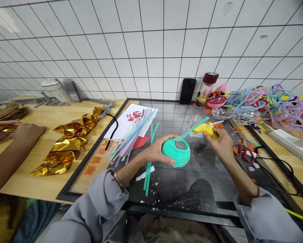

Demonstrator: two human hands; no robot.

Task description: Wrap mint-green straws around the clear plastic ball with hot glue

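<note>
My left hand point(157, 148) is wrapped around a rounded bowl-like form point(177, 156) covered in coiled mint-green pipe cleaner, its round opening facing up. From the rim a loose straight end of the green pipe cleaner point(195, 128) sticks out up and to the right. In my right hand point(218, 141) is a yellow glue gun point(205, 129), its nozzle pointing left, close to that loose end. Whether the nozzle touches the strip I cannot tell. Under my left wrist lie more straight green pipe cleaners point(147, 177) on the dark glossy tabletop.
Loose pastel pipe cleaners point(131, 135) lie on white paper point(123, 121). Red-handled scissors point(243, 152), a power strip point(293, 145) and black cords are right. A glass bottle point(204, 91) and phone point(188, 91) stand behind. A co-worker's arm point(12, 152) and gold foil point(67, 145) are left.
</note>
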